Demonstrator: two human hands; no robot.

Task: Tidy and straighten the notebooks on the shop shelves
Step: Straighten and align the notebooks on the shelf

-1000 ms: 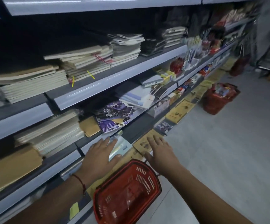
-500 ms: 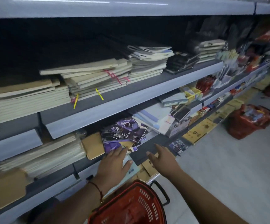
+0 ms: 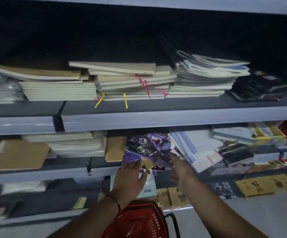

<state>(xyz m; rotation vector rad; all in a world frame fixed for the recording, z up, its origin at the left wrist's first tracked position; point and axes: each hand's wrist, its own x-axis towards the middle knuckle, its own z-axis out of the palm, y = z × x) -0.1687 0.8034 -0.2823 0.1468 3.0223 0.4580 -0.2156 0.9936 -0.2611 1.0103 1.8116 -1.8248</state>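
The purple notebooks are lying in a loose, fanned heap on the middle shelf, at about 12 o'clock from both hands, with their lower corners hanging over the shelf's front lip. The left hand is reaching up with fingers straight and spread, its fingertips touching or nearly touching the bottom edge of the heap; motion blur is making the contact hard to judge. The right hand is coming in from 4 o'clock of the heap, fingers relaxed and holding nothing, its tips just beside the heap's right corner.

These notebooks are looking thin, light and glossy, so they are likely sliding over one another easily and bending if lifted by one corner. The safer hold is probably both long edges of the whole heap at once, squeezing it square, then pushing it back from the lip.

At 10 o'clock a brown envelope is lying beside them; at 2 o'clock pale blue notebooks are leaning askew. A red basket is sitting below the wrists at 6 o'clock.
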